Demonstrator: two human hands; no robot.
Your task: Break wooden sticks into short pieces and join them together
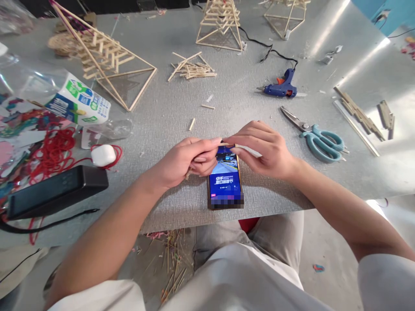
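My left hand (196, 157) is closed, its thumb and curled fingers pinching near the tip of my right hand (261, 147). Between the fingertips of both hands shows a short thin wooden stick (228, 144), partly hidden by the fingers. The right fingers are bent together in a pinch at its other end. Beneath the hands lies a phone (225, 183) with a lit blue screen, its upper part partly covered by them. Two short wooden sticks, one of them a loose stick (192, 124), lie just beyond my hands.
Blue-handled scissors (319, 137) and a blue glue gun (281, 86) lie to the right. A pile of sticks (194, 69) and stick frames (220, 23) stand farther back. On the left are a plastic bottle (81, 101), red cord (53, 149), a white earbud case (103, 155) and a black device (58, 192).
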